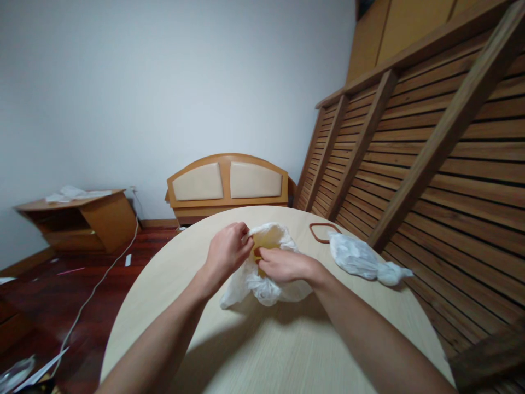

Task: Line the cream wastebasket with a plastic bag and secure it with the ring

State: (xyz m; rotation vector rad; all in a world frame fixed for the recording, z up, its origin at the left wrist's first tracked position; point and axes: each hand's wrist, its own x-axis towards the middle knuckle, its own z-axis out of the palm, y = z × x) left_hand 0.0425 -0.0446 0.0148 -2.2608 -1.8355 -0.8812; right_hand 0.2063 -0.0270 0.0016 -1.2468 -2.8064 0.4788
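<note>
A white plastic bag point(266, 290) sits on the round table, its mouth facing up and something yellow point(268, 241) showing inside. My left hand point(230, 246) is closed on the bag's left rim, pinching the plastic. Over the opening, my right hand point(287, 265) reaches in from the right with its fingers at the yellow contents. Its fingertips are partly hidden, so whether they grip anything is not visible.
On the pale round table point(164, 306) lie a brown rounded frame point(319, 241) and a second, knotted white bag point(361, 257) to the right. A slatted wooden panel point(394, 180) leans beyond. Behind are a headboard point(225, 205) and, left, a low desk point(98, 219).
</note>
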